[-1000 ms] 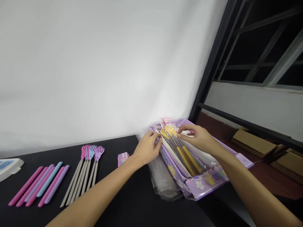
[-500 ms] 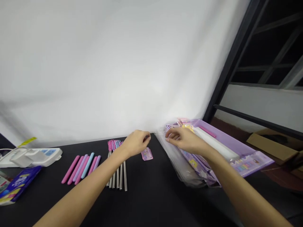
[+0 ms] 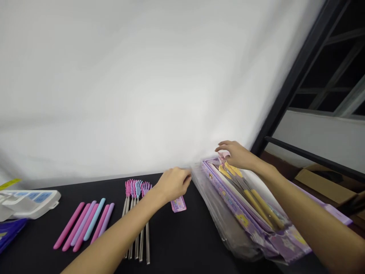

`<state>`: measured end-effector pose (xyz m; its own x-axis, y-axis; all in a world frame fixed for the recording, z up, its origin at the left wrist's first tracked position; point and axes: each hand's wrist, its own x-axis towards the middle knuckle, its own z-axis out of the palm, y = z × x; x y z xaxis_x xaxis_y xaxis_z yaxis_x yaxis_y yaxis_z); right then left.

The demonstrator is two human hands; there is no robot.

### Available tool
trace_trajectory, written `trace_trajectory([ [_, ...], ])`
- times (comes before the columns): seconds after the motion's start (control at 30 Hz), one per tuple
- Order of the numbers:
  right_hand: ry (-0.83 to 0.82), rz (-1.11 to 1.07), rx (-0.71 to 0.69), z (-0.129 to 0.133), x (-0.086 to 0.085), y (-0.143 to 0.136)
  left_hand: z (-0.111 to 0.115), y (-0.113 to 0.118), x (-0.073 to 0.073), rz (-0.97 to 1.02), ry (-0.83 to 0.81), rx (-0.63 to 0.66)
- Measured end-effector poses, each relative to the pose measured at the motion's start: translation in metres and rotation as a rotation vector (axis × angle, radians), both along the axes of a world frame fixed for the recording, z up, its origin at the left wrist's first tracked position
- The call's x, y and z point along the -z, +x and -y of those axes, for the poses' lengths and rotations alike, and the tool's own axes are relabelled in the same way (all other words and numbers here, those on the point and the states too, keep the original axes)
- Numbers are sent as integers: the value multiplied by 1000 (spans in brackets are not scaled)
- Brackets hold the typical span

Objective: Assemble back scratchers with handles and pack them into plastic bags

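Observation:
My left hand (image 3: 174, 183) is closed, its fingers curled just above a small pink printed card (image 3: 178, 204) on the black table; whether anything is in them is hidden. Over the upper end of a purple printed box (image 3: 225, 194), my right hand (image 3: 236, 154) has its fingers apart, close to a pink tag (image 3: 223, 155). Inside the box lie yellow back scratchers (image 3: 258, 203) with metal rods, partly behind my right forearm. Left of the box is a pile of clear plastic bags (image 3: 211, 213). Several metal back scratchers (image 3: 137, 190) with pink, purple and blue claws lie beside my left forearm.
Several pink, purple and blue handle sleeves (image 3: 85, 222) lie in a row at the left. Beyond them are a white power strip (image 3: 42, 203) and a blue packet (image 3: 11, 232). A white sheet (image 3: 142, 83) hangs behind; a black frame bar (image 3: 288, 83) stands at the right.
My right hand has moved up and right from the plastic bags to the box's upper end. Yellow back scratchers now show in the box where a white sheet lay. The view has shifted right.

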<state>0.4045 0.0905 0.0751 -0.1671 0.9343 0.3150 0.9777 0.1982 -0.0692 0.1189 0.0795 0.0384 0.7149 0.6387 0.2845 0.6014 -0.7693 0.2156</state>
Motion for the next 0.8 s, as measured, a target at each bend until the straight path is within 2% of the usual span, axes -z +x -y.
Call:
trace_trajectory([
  [0.07, -106, 64, -107, -18, 3, 3, -4, 9, 0, -11, 15, 7],
  [0.17, -182, 124, -124, -33, 10, -1, -7, 18, 1, -31, 38, 11],
  [0.27, -157, 126, -115, -34, 10, -2, -8, 19, 0, -54, 50, -3],
  [0.4, -63, 70, -113, -29, -2, 7, -9, 14, -2, -73, 54, -28],
  [0.53, -241, 99, -168, -27, -3, 11, -5, 9, -3, -68, 73, -15],
  [0.63, -287, 142, -180, -26, 4, 4, 1, -2, -4, -61, 81, 9],
  [0.8, -103, 86, -136, -14, 7, -32, 7, -44, -15, -36, -16, 29],
])
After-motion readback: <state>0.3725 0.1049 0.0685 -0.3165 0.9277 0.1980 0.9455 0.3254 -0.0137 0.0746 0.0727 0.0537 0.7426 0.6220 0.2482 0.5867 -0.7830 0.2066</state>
